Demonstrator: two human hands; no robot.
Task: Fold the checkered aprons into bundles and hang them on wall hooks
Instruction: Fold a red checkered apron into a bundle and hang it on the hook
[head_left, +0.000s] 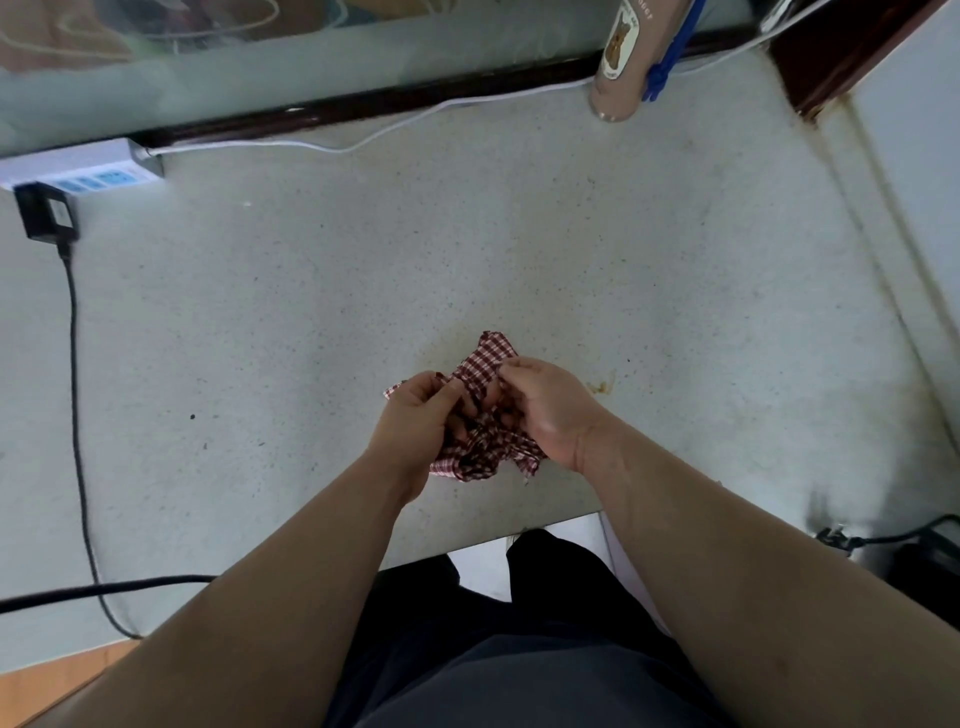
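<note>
A red-and-white checkered apron (480, 457) is bunched into a small wad between both hands, held just above the speckled grey countertop (363, 291) near its front edge. My left hand (415, 421) grips the wad's left side with curled fingers. My right hand (550, 408) pinches the cloth's upper part from the right, its thumb and fingers on a raised fold (488, 353). Most of the apron is hidden between the palms. No wall hooks are in view.
A white power strip (83, 171) lies at the back left with a black plug (47, 213) and a black cable (78, 415) trailing down the counter. A white cable (363, 140) runs along the back ledge. A tan bottle (621, 57) stands at the back right.
</note>
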